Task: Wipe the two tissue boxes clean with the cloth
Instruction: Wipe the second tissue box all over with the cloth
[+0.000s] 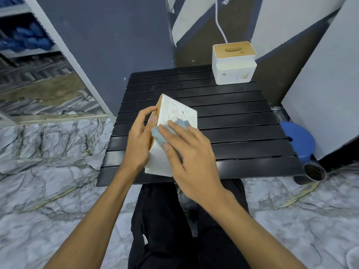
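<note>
- Centrally, a black slatted table (242,136) is seen across the middle of the frame.
- A tilted tissue box (178,111), white and speckled, is propped on the table at frame centre, its wooden lid turned left.
- A second tissue box (233,65) is stood upright at the table's upper-right corner, well apart.
- The left hand (139,140) is curled round the tilted tissue box, gripping it.
- The right hand (190,152) is laid flat, fingers fairly straight.
- A blue-grey cloth (159,133) is pressed beneath it against the box's face.
</note>
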